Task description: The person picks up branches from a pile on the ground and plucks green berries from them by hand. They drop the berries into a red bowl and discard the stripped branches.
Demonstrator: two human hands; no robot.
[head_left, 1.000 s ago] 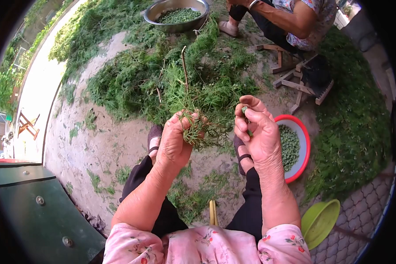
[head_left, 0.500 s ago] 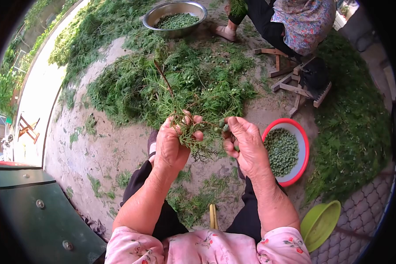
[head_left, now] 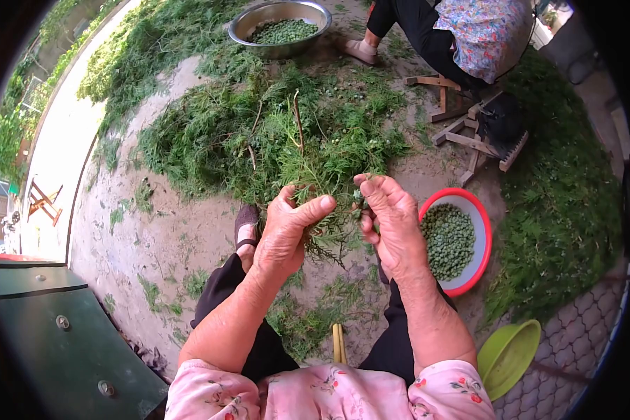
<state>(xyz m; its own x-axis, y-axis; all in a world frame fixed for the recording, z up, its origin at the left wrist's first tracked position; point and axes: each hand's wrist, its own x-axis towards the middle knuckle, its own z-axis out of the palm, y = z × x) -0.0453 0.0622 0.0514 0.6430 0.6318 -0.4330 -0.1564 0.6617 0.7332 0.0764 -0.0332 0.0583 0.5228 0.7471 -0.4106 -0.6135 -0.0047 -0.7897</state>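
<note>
My left hand (head_left: 283,227) is closed round a leafy green conifer sprig (head_left: 320,245), its thumb stretched across the foliage toward the right. A bare brown stem (head_left: 298,122) rises beyond this hand, apparently part of the same sprig. Close beside it, my right hand (head_left: 393,227) is curled, thumb against fingers, with small green cones (head_left: 358,199) in its grip. Part of these cones is hidden by the fingers. Below and right of that hand stands a red-rimmed basin (head_left: 481,217) holding many green cones (head_left: 448,241).
A heap of cut conifer branches (head_left: 196,133) lies ahead on the concrete ground. Behind it stands a metal bowl (head_left: 278,50) of cones. Another person (head_left: 479,35) sits near a wooden folding stool (head_left: 462,136). A yellow-green basin (head_left: 507,360) leans at lower right.
My left thumb has lifted and straightened over the sprig. The brown stem now stands more upright and farther right. My right hand stays near the same spot, fingers slightly shifted.
</note>
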